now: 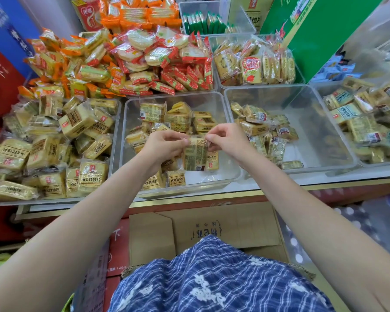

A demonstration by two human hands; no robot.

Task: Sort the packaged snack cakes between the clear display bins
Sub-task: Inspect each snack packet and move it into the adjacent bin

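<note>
A person in a blue plaid garment (pixel 214 280) holds one yellow snack cake packet (pixel 195 155) over the middle clear bin (pixel 221 176), the left hand (pixel 164 146) and right hand (pixel 227 140) each pinching a top corner of its wrapper so it hangs upright, printed back panel and barcode facing the camera. Four clear bins line the front row of the surface (pixel 279 188): the far-left bin (pixel 115 136) is heaped with yellow packets, the middle one roughly half full, the third bin (pixel 324 140) holds a small pile at its left side, and the far-right bin (pixel 369 122) is well stocked. Behind them sit piles of orange-wrapped packets (pixel 61 64) and red-wrapped round cakes (pixel 158 55), another bin of yellow packets (pixel 254 61), and a bin of green-edged packets (pixel 203 22). The packets carry Chinese characters too small to read with certainty. An open cardboard box (pixel 212 230) stands on the floor beneath, beside a red carton (pixel 117 251) marked "1.25L×6"
</note>
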